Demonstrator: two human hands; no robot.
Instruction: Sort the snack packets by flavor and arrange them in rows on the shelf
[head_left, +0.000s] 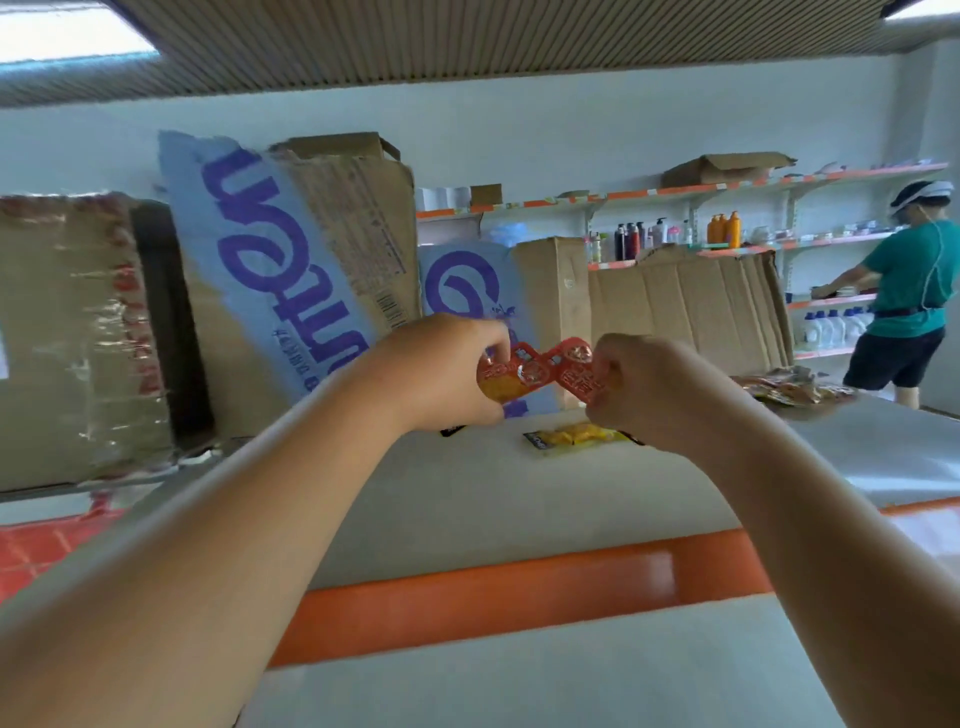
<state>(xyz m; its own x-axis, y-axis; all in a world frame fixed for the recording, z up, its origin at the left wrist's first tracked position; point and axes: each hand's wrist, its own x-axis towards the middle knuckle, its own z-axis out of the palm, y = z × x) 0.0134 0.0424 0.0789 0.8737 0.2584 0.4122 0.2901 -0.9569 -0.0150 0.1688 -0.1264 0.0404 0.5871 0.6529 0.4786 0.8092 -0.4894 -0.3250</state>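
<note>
**2 hands on 1 span of red packets, held crosswise above the shelf**

Grip. The left hand (441, 374) and the right hand (649, 389) each pinch 1 end of the red packets (540, 371), fingers curled over the foil. The packets meet midway between the hands. Whether they are 2 loose packets or 1 joined strip cannot be told.

Position. The red packets are in the air, clear of the shelf (493, 509), in front of the cardboard boxes (332, 249) that stand along its back. Their long axis runs left to right, from 1 hand to the other, roughly parallel to the orange edge strip (493, 597).

Governing relation. 1 yellow packet (571, 435) lies flat on the shelf just below the red packets, its long axis also left to right. It sits under the gap between the hands, nearer the right hand. A pile of packets (795, 389) lies well apart on the far right of the shelf, again on the right hand's side.

Judgement. Red and yellow appear to be different flavours, so the red packets likely belong in their own row, clear of the yellow. The bare shelf on the left-hand side looks the readier spot. Few packets are laid out, so the task appears to be at an early stage.

Other. A second person (904, 291) stands at the wall shelving, well away.
</note>
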